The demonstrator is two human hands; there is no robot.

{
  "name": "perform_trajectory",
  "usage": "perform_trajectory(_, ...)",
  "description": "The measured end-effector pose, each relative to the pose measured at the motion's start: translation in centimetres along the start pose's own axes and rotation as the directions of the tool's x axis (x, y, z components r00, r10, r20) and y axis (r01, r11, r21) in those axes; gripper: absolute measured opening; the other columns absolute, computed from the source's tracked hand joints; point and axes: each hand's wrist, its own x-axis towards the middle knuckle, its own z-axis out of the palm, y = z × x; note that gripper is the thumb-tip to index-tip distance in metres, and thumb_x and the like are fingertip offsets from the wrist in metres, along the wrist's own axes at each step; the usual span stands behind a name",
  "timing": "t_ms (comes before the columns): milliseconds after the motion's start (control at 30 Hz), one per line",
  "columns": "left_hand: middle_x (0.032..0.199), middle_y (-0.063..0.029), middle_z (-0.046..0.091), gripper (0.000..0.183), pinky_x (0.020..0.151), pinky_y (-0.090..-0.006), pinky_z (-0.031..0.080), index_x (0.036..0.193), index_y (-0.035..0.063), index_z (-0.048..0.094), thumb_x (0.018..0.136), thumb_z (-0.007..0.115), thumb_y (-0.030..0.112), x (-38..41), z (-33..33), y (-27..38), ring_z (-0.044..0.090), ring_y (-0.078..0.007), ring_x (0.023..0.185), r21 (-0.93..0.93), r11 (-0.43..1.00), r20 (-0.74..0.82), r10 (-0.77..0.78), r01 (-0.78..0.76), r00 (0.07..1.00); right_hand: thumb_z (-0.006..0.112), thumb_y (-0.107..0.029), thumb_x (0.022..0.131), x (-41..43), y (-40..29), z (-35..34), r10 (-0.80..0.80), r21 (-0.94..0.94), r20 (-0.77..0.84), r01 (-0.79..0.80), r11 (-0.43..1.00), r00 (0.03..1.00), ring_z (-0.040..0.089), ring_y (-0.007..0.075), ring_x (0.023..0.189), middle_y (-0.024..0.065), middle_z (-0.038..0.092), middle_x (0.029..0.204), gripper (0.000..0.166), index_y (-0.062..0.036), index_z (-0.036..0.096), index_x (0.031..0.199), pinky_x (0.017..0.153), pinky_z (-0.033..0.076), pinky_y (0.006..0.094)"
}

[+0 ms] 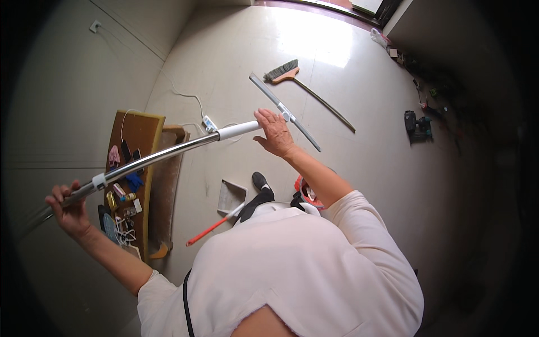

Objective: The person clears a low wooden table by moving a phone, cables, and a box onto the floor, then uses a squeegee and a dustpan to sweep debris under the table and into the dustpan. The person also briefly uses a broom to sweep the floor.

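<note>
A floor squeegee (177, 149) with a chromed metal pole slants across the view in front of me. My left hand (71, 210) is curled around the pole's far left part, beyond a white collar (99, 181). At the other end, my right hand (276, 130) lies over the white sleeve (240, 129) close to the head, its fingers fairly straight above and the thumb below. Part of the sleeve is hidden by that hand. The squeegee's long grey blade (303, 132) shows just past my right fingers.
A broom (324, 103) lies on the pale floor. A dustpan (232, 197) with a red-ended handle and a red bucket (300, 185) are near my feet. At left stands a cluttered wooden table (139, 122), a power strip (209, 124) beside it. Power tools (417, 126) lie right.
</note>
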Motion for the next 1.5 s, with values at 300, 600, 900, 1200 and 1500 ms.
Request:
perform_trajectory(300, 0.062, -0.0064, 0.038, 0.04, 0.077, -0.0362, 0.043, 0.063, 0.0058, 0.036, 0.091, 0.042, 0.034, 10.9, 0.5, -7.7, 0.041, -0.0186, 0.06, -0.254, 0.939, -0.58, 0.043, -0.231, 0.814, 0.061, -0.021, 0.073, 13.3, 3.5, -0.6, -0.062, -0.076, -0.159, 0.051, 0.996, 0.985, 0.055, 0.0225, 0.054, 0.0048, 0.053, 0.056, 0.019, -0.0098, 0.051, 0.062, 0.054, 0.042, 0.0342)
perform_trajectory(600, 0.046, 0.0047, 0.02, 0.048, 0.044, -0.0235, 0.025, 0.052, 0.0158, 0.024, 0.091, 0.038, 0.04, 23.2, -0.8, -16.9, 0.021, -0.009, 0.042, -0.286, 0.883, -0.49, 0.199, -0.372, 0.849, 0.059, -0.012, 0.062, 24.7, 10.3, -3.6, -0.087, -0.158, 0.114, 0.104, 0.982, 0.99, 0.059, 0.0235, 0.057, 0.0061, 0.058, 0.06, 0.005, -0.0104, 0.055, 0.065, 0.054, 0.045, 0.0355)
perform_trajectory(900, 0.046, 0.0036, 0.02, 0.044, 0.043, -0.0236, 0.027, 0.054, 0.0144, 0.026, 0.091, 0.039, 0.035, 31.5, 1.2, -18.3, 0.022, -0.0091, 0.042, -0.246, 0.895, -0.546, 0.19, -0.372, 0.816, 0.061, -0.012, 0.066, 31.5, 15.4, -3.7, -0.09, -0.065, 0.239, 0.108, 0.992, 0.967, 0.06, 0.0264, 0.059, 0.0093, 0.059, 0.063, 0.006, -0.0081, 0.057, 0.069, 0.054, 0.046, 0.0361)
perform_trajectory(1200, 0.108, -0.0094, 0.051, 0.047, 0.087, -0.0299, 0.037, 0.114, 0.0054, 0.046, 0.084, 0.053, 0.04, 47.6, 5.8, -19.4, 0.047, -0.019, 0.104, 0.116, 0.869, -0.215, 0.495, -0.482, 0.842, 0.065, -0.032, 0.07, 48.0, 14.3, -0.7, -0.029, 0.197, 0.052, 0.018, 0.98, 0.998, 0.059, 0.0304, 0.06, 0.0117, 0.06, 0.062, 0.023, -0.0094, 0.06, 0.07, 0.055, 0.048, 0.0379)
perform_trajectory(1500, 0.135, -0.0069, 0.034, 0.062, 0.103, -0.0464, 0.019, 0.126, 0.0103, 0.041, 0.074, 0.064, 0.035, 58.1, 2.3, -42.3, 0.026, -0.0256, 0.127, 0.927, 0.096, 0.359, 0.057, -0.363, 0.931, 0.065, -0.029, 0.077, 63.0, 21.7, -7.3, 0.212, 0.684, 0.136, -0.246, 0.687, 0.968, 0.041, 0.004, 0.042, -0.0034, 0.044, 0.048, 0.032, -0.0069, 0.052, 0.059, 0.039, 0.03, 0.0214)
